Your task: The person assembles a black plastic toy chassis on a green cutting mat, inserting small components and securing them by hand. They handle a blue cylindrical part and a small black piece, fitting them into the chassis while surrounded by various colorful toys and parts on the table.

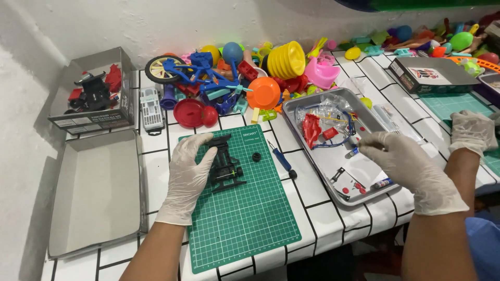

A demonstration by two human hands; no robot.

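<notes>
Resting flat on a black toy chassis (225, 165), the left hand (186, 174) pins it to the green cutting mat (245, 224) with fingers spread — a pressing hold, not a closed grip. Over the metal tray (364, 193), the right hand (403, 162) reaches among small loose parts, fingers curled downward, though whether its grip has closed on anything I cannot tell. By my reading the work is at an early-to-middle stage — a loose black wheel (256, 156) and a blue screwdriver (281, 160) lie on the mat, unattached and unused.
</notes>
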